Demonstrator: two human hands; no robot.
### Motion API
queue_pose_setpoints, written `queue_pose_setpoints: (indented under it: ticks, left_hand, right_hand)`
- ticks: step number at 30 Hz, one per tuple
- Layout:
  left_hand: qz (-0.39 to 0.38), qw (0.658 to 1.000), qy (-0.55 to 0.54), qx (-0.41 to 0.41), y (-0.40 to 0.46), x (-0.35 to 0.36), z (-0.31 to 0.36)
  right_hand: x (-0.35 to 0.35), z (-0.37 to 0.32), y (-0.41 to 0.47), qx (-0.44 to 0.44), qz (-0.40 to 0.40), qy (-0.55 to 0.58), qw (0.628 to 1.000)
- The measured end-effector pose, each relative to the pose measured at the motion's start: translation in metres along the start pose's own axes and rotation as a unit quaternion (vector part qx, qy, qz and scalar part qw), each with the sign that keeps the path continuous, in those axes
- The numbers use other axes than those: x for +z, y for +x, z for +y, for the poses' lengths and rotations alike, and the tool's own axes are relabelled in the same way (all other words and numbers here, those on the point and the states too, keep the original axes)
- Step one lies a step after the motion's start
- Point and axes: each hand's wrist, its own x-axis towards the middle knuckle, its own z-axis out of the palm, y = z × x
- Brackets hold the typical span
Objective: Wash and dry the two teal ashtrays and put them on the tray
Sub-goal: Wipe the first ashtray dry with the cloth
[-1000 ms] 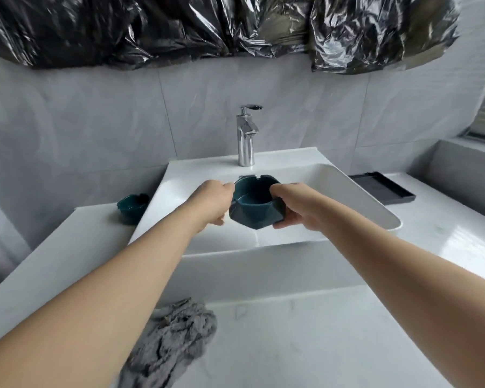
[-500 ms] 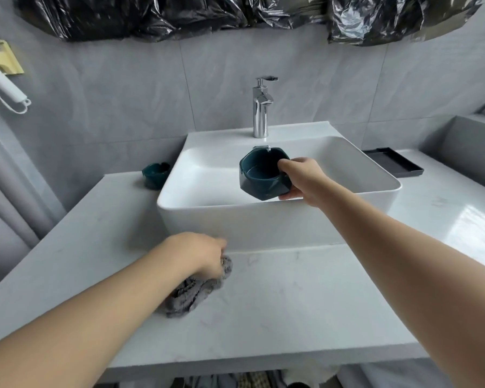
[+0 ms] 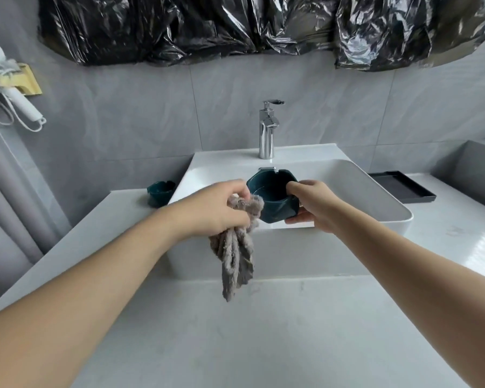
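Observation:
My right hand point(image 3: 310, 203) grips a teal faceted ashtray point(image 3: 272, 196) by its right side and holds it tilted over the front of the white sink point(image 3: 375, 197). My left hand point(image 3: 216, 211) is closed on a grey cloth point(image 3: 235, 247), whose top end touches the ashtray's left side while the rest hangs down in front of the sink. A second teal ashtray point(image 3: 160, 191) stands on the counter left of the sink, against the wall. The black tray point(image 3: 403, 186) lies on the counter right of the sink with nothing on it.
A chrome tap point(image 3: 267, 130) stands behind the sink basin. The white counter point(image 3: 235, 331) stretches in front of the sink. A white hair dryer point(image 3: 9, 88) hangs on the wall at the left. Black plastic sheeting point(image 3: 263, 26) covers the wall above.
My left hand let go of the ashtray, dropped to the counter, picked up the grey cloth and brought it up against the ashtray. My right hand kept holding the ashtray over the sink.

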Motion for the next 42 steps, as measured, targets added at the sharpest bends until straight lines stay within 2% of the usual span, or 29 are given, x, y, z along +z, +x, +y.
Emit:
queue_pose_setpoints:
  ticks: [2, 4, 7, 8, 10, 13, 16, 20, 23, 26, 28, 32, 36, 38, 40, 42]
  left_hand:
    - [0.07, 0.988, -0.13, 0.049, 0.024, -0.019, 0.017]
    - [0.139, 0.956, -0.244, 0.086, 0.052, -0.029, 0.029]
    - [0.2, 0.911, -0.338, 0.125, 0.097, -0.021, 0.034]
    - [0.213, 0.909, -0.334, 0.132, 0.113, -0.012, 0.03]
    - [0.221, 0.928, -0.266, 0.141, 0.139, 0.004, 0.018]
    - [0.181, 0.961, -0.135, 0.16, 0.167, 0.018, -0.003]
    - [0.125, 0.976, -0.037, 0.172, 0.189, 0.019, -0.017]
    - [-0.015, 0.988, -0.086, 0.125, 0.211, 0.027, -0.027]
    - [-0.089, 0.979, -0.161, 0.085, 0.219, 0.037, -0.032]
    - [-0.051, 0.977, -0.189, 0.079, 0.223, 0.047, -0.031]
    - [-0.006, 0.979, -0.182, 0.089, 0.224, 0.052, -0.03]
    - [0.03, 0.984, -0.149, 0.096, 0.225, 0.059, -0.035]
    - [0.029, 0.991, -0.037, 0.125, 0.227, 0.059, -0.042]
    - [0.061, 0.983, 0.017, 0.175, 0.228, 0.052, -0.045]
    - [0.156, 0.947, 0.043, 0.278, 0.225, 0.04, -0.045]
    - [0.183, 0.91, 0.059, 0.368, 0.218, 0.031, -0.043]
  right_hand:
    - [-0.008, -0.003, 0.007, -0.015, -0.004, -0.024, 1.0]
    - [-0.017, -0.008, 0.017, -0.028, -0.015, -0.049, 0.998]
    - [-0.028, -0.014, 0.035, -0.034, -0.024, -0.058, 0.997]
    - [-0.031, -0.016, 0.041, -0.034, -0.024, -0.056, 0.998]
    - [-0.034, -0.019, 0.055, -0.036, -0.029, -0.047, 0.998]
    - [-0.04, -0.021, 0.077, -0.045, -0.035, -0.048, 0.997]
    - [-0.043, -0.02, 0.097, -0.06, -0.024, -0.069, 0.996]
    - [-0.043, -0.02, 0.116, -0.087, 0.007, -0.081, 0.993]
    - [-0.042, -0.018, 0.123, -0.111, 0.013, -0.091, 0.99]
    - [-0.042, -0.013, 0.127, -0.137, 0.015, -0.121, 0.983]
    - [-0.041, -0.009, 0.129, -0.146, 0.01, -0.13, 0.981]
    - [-0.041, 0.0, 0.137, -0.144, -0.003, -0.174, 0.974]
    - [-0.047, 0.007, 0.142, -0.128, 0.015, -0.206, 0.97]
    - [-0.049, 0.008, 0.144, -0.128, 0.019, -0.222, 0.966]
    - [-0.051, 0.009, 0.144, -0.13, 0.03, -0.245, 0.96]
    - [-0.052, 0.009, 0.144, -0.127, 0.032, -0.26, 0.957]
